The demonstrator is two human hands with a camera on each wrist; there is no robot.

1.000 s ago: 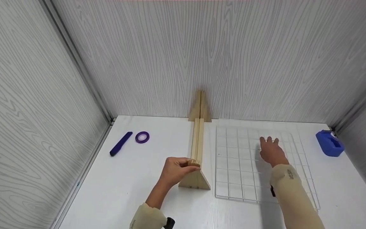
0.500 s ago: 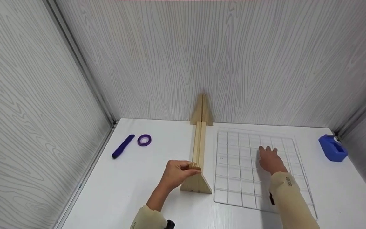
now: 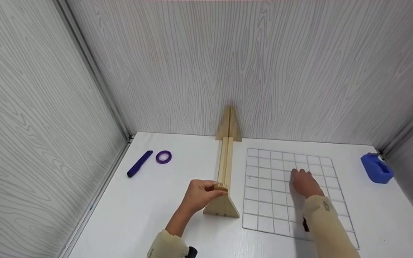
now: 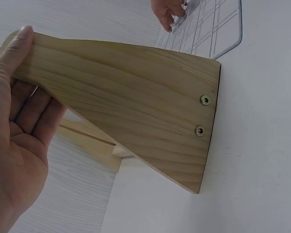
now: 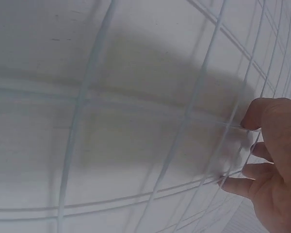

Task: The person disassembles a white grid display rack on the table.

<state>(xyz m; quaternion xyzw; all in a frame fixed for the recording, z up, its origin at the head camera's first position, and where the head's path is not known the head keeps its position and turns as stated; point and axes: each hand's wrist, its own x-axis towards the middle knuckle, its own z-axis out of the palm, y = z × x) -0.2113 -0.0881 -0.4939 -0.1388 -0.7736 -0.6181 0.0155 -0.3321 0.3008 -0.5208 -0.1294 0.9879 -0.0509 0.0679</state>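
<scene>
A wooden stand point(image 3: 225, 161) reaches from the back wall toward me, with a triangular end piece at each end. My left hand point(image 3: 197, 195) pinches the narrow top of its near end piece point(image 4: 121, 97), thumb on the outer face and fingers behind. Two bolt heads show near that piece's wide edge in the left wrist view. To the right lies a white wire grid panel point(image 3: 264, 195). My right hand point(image 3: 305, 182) holds the wires near its middle; in the right wrist view the thumb and bent fingertips meet the wires, though their exact grip is partly hidden.
A purple knife-shaped tool point(image 3: 139, 163) and a purple ring-shaped roll point(image 3: 164, 157) lie at the left of the white table point(image 3: 131, 215). At the far right stands a blue tape dispenser point(image 3: 376, 168). Grey wood-grain walls point(image 3: 177, 71) close off the back and sides.
The right hand and the wire grid have come down and slightly toward me; the grid looks flatter and sharper. My left hand keeps its pinch on the stand. The whole view has shifted slightly.
</scene>
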